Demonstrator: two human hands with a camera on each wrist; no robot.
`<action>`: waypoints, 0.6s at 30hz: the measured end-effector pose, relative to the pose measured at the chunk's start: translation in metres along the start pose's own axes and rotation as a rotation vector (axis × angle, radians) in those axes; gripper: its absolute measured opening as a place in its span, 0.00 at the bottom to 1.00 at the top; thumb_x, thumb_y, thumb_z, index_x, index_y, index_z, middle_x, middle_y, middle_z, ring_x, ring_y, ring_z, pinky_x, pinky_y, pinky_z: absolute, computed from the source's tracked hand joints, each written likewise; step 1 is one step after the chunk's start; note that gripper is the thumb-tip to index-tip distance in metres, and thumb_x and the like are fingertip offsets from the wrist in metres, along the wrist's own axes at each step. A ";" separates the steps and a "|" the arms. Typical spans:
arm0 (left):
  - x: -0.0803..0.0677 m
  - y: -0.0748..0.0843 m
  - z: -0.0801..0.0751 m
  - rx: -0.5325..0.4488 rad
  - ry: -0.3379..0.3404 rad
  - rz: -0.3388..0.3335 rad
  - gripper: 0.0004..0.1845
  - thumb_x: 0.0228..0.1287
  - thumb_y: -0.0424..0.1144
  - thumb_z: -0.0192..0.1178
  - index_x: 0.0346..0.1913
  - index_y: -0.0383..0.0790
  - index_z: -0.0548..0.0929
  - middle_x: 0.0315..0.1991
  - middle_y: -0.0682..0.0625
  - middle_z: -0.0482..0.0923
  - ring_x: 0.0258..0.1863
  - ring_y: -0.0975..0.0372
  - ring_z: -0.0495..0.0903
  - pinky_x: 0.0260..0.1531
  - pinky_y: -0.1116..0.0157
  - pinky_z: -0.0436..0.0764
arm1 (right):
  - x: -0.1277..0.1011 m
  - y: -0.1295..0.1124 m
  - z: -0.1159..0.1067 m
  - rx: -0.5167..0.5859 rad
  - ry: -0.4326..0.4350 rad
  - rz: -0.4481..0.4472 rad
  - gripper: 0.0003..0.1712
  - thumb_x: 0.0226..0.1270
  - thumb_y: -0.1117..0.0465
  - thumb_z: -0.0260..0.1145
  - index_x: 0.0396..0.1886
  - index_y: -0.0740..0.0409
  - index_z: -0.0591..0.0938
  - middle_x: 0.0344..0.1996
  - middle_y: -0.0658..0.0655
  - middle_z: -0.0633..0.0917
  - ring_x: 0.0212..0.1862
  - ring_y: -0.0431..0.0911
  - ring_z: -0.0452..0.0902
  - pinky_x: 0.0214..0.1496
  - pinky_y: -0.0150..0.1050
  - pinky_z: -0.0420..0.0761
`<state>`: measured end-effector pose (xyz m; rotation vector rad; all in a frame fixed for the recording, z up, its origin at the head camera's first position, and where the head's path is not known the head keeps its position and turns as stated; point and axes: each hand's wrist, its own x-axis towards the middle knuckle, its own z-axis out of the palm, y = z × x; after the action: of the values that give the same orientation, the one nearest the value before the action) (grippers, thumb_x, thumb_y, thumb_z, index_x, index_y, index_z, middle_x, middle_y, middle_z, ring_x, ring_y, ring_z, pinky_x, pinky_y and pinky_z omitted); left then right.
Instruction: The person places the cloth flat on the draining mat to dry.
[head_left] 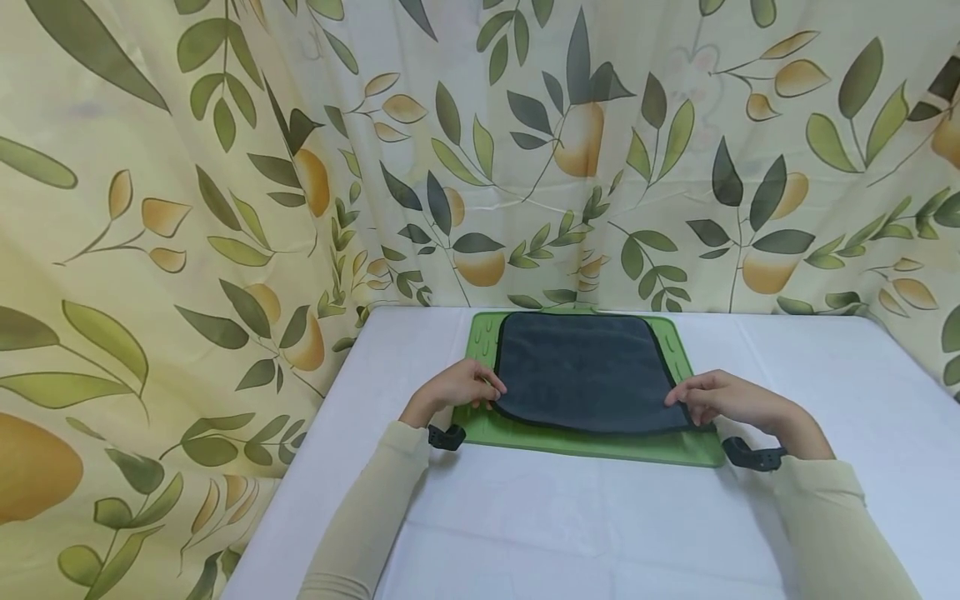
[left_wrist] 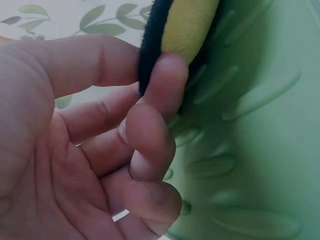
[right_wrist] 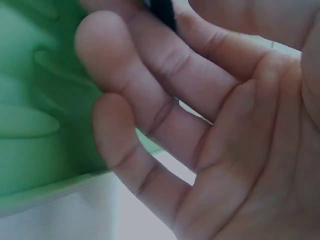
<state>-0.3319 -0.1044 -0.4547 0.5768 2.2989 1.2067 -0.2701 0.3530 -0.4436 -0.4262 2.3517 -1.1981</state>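
dark cloth (head_left: 583,372) flat on green ridged mat (head_left: 592,446) | left hand (head_left: 457,388) pinching near-left corner, right hand (head_left: 723,398) pinching near-right corner | likely soft, light, limp; best gripped at black-trimmed corners

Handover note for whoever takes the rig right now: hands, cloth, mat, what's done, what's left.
Left hand: pinches the near-left corner of the dark cloth; the left wrist view shows its yellow underside.
Right hand: pinches the near-right corner.
Cloth lies spread flat on the green mat, on the white table.
Done: both near corners gripped.
Left: probably lifting or folding; no fold is made yet.
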 end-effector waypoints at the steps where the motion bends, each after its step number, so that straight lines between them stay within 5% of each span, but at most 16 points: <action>1: 0.000 0.000 0.000 0.003 -0.001 -0.004 0.09 0.70 0.32 0.61 0.45 0.36 0.90 0.39 0.47 0.86 0.28 0.62 0.82 0.27 0.68 0.75 | 0.000 0.001 0.000 -0.005 -0.009 -0.006 0.20 0.82 0.61 0.52 0.58 0.71 0.81 0.32 0.51 0.80 0.35 0.43 0.79 0.43 0.37 0.82; 18: -0.005 0.004 0.000 0.083 -0.041 -0.033 0.06 0.70 0.34 0.64 0.43 0.39 0.89 0.36 0.48 0.87 0.28 0.62 0.84 0.26 0.68 0.76 | 0.000 0.004 0.004 -0.009 -0.074 -0.020 0.14 0.77 0.61 0.61 0.51 0.68 0.81 0.33 0.49 0.81 0.29 0.41 0.76 0.34 0.36 0.80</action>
<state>-0.3274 -0.1052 -0.4505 0.5858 2.3239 1.0788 -0.2681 0.3520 -0.4487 -0.4902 2.2960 -1.1619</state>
